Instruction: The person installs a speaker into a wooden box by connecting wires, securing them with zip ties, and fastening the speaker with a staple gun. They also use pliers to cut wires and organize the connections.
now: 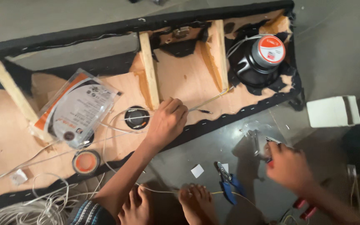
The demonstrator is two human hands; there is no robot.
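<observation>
My left hand (167, 121) rests on the plywood panel (184, 79) of an open speaker box, fingers pinched on a thin white wire (203, 106) whose dark tip pokes out to the right. A small round tweeter (137, 117) sits in the panel just left of that hand. My right hand (288, 166), blurred, is over the grey floor to the right, closed around a small metal tool (271, 143) with a red part. A large black speaker (259, 62) with a silver and red magnet sits at the box's far right end.
A clear plastic package (78, 108) and an orange tape roll (86, 161) lie on the panel. Blue-handled pliers (228, 183) lie on the floor by my bare feet (167, 204). A white box (333, 111) sits at right, loose white wire (34, 208) at bottom left, red tool handles (305, 208) under my right forearm.
</observation>
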